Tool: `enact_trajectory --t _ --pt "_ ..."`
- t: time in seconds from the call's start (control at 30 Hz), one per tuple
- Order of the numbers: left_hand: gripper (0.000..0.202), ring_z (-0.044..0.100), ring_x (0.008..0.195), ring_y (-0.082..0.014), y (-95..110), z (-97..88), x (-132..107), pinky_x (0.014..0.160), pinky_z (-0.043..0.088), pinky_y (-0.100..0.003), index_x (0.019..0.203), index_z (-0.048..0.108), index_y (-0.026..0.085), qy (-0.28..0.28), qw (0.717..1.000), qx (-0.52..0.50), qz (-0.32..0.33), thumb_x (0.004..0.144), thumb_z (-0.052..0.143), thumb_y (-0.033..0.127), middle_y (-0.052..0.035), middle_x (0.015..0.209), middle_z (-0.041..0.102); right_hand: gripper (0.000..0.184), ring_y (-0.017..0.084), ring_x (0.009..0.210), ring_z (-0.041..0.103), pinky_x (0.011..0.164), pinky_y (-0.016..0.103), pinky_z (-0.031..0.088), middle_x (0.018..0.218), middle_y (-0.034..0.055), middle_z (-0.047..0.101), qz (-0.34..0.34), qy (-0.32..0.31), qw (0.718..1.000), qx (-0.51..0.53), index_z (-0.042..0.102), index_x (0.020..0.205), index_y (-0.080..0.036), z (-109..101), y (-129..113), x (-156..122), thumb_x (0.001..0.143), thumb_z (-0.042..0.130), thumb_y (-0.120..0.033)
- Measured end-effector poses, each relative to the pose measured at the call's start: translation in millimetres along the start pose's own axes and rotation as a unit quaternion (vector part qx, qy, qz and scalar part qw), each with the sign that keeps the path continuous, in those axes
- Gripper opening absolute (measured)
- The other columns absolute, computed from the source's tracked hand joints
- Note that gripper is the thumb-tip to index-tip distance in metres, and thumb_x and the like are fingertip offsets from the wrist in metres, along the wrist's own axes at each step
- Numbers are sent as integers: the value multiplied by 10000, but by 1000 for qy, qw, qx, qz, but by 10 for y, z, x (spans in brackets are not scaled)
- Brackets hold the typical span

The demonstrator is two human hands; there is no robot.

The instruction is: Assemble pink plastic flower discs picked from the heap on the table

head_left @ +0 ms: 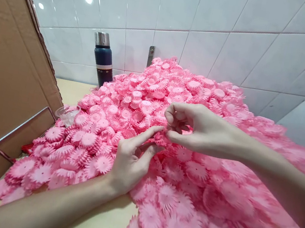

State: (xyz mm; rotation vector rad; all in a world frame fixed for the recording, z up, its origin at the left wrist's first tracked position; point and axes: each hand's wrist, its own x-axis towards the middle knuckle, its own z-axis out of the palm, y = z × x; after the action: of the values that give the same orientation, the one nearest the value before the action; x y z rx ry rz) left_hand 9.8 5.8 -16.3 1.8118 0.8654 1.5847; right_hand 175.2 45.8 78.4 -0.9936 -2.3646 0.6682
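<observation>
- Left hand (pixel 131 161) here, thumb and forefinger nearly closed around a pink flower piece (pixel 160 138)!
- Right hand (pixel 197 129) just beside it, fingers curled; whether it grips anything, can't tell.
- All around, a pink heap (pixel 133 104) sprawls across the counter (pixel 98 222).
- Beyond, bottle (pixel 103 58); leftward, cardboard (pixel 10 65).

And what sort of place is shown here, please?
Probably an indoor handwork spot, though workshop or home I cannot tell: pink flower-shaped pieces heaped on a pale tabletop, a white tiled wall behind.
</observation>
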Motion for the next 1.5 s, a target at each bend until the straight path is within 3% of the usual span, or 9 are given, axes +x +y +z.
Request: enact_trajectory --t 0.17,0.27,0.33,0.4,0.47,0.53,0.63,0.73,1.5 --pt "340 686 857 -119 63 2 13 792 581 -188 1187 613 178 31 999 7 14 861 560 97 -15 1054 708 184 87 536 383 452 235 320 595 -38 423 -23 47 998 -38 404 672 -197 -23 79 26 683 540 -73" --pt "338 688 834 -110 97 -13 14 797 578 -180 1184 603 161 45 999 6 29 856 567 89 -6 961 724 192 85 510 381 457 244 306 561 -35 424 -38 155 980 -118 403 617 -192 -110 139 39 638 532 -51" --pt "348 691 790 -112 103 -21 9 770 590 -192 1187 600 163 54 997 18 43 847 579 91 -2 913 728 154 91 505 416 488 256 327 556 -28 463 1 245 954 -175 453 645 -187 -203 181 30 646 571 -89" --pt "357 693 775 -128 92 -21 1 748 604 -225 1198 597 176 48 998 27 41 849 577 104 -7 910 728 140 121 536 467 537 285 354 567 -9 514 85 267 932 -228 518 790 -187 -295 203 7 710 624 -231" --pt "363 696 782 -145 66 -14 -5 741 613 -258 1215 589 182 28 999 19 19 858 563 118 -20 928 725 278 155 582 494 575 321 357 583 30 543 158 224 925 -264 528 921 -183 -357 197 -18 792 579 -423" --pt "374 696 838 -163 39 -6 -7 772 612 -285 1232 580 178 9 1000 6 -2 863 553 121 -39 986 717 356 161 597 487 571 334 347 624 73 560 178 149 940 -249 548 908 -171 -371 172 -35 844 485 -516" --pt "385 682 941 -188 20 0 -1 844 595 -315 1230 585 167 6 1000 -9 -12 850 561 103 -60 1088 694 324 147 607 507 547 313 365 713 88 607 118 30 983 -138 596 807 -168 -325 120 -32 839 522 -482" --pt "390 681 952 -186 28 2 8 872 587 -320 1225 591 164 4 999 -26 -20 844 557 83 -59 1083 696 212 146 652 568 551 276 415 761 49 651 52 -34 998 -28 626 816 -180 -251 54 -20 764 650 -385" --pt "417 677 973 -189 -1 2 1 868 590 -297 1237 597 198 8 1000 -9 -5 836 579 87 -51 1155 668 64 155 743 655 606 253 517 820 34 686 12 -78 994 76 611 834 -173 -124 -42 -16 780 614 -206"
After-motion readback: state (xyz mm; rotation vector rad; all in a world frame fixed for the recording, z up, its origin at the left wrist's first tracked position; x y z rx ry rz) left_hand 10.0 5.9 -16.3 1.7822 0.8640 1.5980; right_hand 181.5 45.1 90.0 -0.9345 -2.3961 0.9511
